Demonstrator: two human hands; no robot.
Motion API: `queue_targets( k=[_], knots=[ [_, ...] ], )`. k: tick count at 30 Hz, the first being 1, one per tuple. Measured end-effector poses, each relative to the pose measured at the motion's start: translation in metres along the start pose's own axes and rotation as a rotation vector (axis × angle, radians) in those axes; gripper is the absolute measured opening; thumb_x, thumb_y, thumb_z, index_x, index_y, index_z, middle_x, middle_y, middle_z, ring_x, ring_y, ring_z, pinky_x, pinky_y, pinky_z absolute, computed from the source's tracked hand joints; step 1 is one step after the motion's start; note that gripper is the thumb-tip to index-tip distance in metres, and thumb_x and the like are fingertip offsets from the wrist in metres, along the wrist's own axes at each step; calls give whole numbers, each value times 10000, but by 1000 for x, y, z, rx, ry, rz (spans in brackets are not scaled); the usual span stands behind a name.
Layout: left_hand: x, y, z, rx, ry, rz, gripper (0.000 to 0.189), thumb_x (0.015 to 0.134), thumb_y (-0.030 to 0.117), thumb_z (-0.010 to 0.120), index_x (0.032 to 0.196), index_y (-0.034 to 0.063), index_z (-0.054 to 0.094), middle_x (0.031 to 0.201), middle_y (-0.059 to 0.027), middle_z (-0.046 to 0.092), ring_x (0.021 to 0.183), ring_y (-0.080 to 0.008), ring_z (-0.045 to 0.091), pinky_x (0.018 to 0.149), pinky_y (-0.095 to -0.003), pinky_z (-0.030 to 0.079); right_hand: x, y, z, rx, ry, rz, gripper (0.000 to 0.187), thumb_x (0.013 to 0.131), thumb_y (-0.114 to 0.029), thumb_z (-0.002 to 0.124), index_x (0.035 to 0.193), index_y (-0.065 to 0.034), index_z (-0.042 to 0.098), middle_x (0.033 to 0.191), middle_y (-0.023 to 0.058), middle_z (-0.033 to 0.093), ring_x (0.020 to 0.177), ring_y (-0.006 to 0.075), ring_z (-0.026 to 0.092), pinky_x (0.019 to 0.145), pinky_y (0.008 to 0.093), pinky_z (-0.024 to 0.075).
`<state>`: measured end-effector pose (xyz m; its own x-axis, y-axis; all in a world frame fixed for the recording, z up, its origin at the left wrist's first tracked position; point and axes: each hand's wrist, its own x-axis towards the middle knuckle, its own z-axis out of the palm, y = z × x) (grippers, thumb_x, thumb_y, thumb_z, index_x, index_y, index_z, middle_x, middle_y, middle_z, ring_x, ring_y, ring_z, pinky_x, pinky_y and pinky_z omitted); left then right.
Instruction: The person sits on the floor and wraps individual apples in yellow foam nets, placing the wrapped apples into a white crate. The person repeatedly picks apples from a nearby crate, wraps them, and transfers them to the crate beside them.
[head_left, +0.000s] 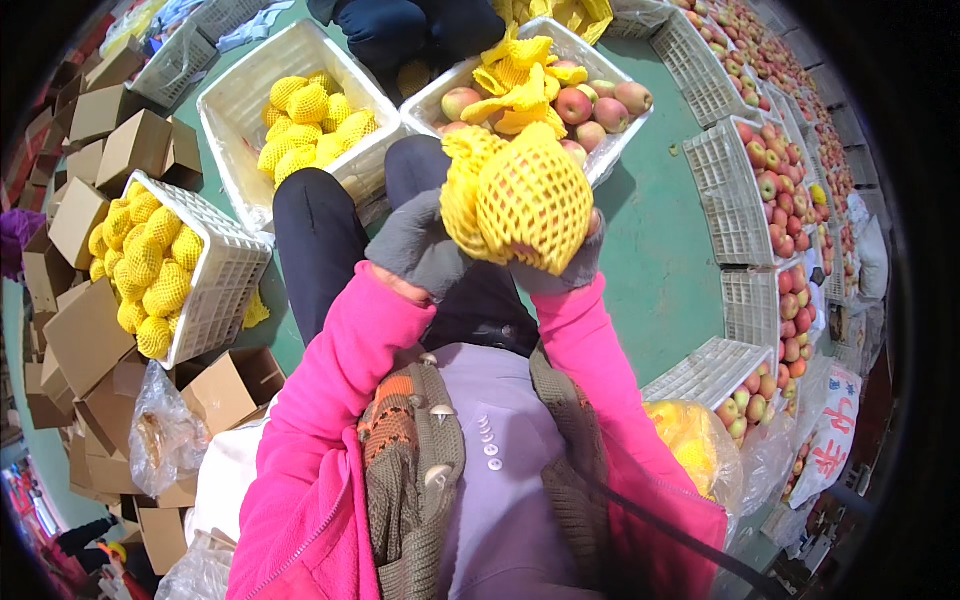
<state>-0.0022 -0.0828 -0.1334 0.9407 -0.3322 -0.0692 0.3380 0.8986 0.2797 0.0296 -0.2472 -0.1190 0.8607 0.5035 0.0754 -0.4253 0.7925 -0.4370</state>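
My left hand (420, 244), in a grey glove, grips a bunched yellow foam fruit net (466, 196); whether fruit fills it I cannot tell. My right hand (566, 262), gloved the same way, holds an apple in a yellow foam net (536, 199), with reddish skin showing through the mesh. The two netted pieces touch each other above my knees. Just beyond them, a lined white crate (611, 161) carries bare apples (574, 105) with loose yellow nets (525, 97) on top. To its left, another white crate (232, 112) contains several net-wrapped apples (307, 105).
A tilted crate (217, 300) of netted apples stands at left, beside piled cardboard boxes (139, 150). Crates of bare apples (776, 187) line the right side. A plastic bag of yellow nets (694, 442) lies near my right elbow. Another person's dark-clad legs (420, 34) are opposite me.
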Motion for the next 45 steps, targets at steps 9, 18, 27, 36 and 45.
queue_targets(
  k=[9,18,27,36,45],
  knots=[
    [-41,13,-21,-652,-295,-104,542,934,211,593,1386,-27,411,1362,-196,523,1236,-340,532,1074,-494,411,8,31,6,-945,20,-143,625,835,-375,710,1335,-72,490,1294,96,572,1165,241,575,967,358,476],
    [-19,96,0,564,366,470,256,876,79,581,1084,-62,630,974,-129,694,843,-216,684,775,-327,551,40,50,21,-472,71,170,768,738,-194,725,1388,18,375,1275,121,557,1148,229,578,1001,357,454],
    [-7,66,-27,1597,278,540,221,770,158,713,949,48,644,879,-122,638,820,-307,659,716,-380,514,88,104,-89,-142,224,31,416,987,-133,445,1388,-44,376,1349,113,508,1195,242,547,989,357,483],
    [19,151,-105,619,513,601,623,790,196,662,1332,0,426,1219,-148,579,1058,-275,615,923,-376,510,138,56,-63,-1688,9,-174,402,814,-265,660,1162,-68,617,1160,206,586,1114,369,544,938,414,447],
    [-12,238,-212,2148,1224,160,529,717,227,754,1133,-47,575,1103,-178,612,985,-266,617,858,-367,499,234,5,-157,-2718,-204,-120,124,765,-127,618,865,-100,687,1088,146,617,1061,346,583,902,401,467]
  ],
)
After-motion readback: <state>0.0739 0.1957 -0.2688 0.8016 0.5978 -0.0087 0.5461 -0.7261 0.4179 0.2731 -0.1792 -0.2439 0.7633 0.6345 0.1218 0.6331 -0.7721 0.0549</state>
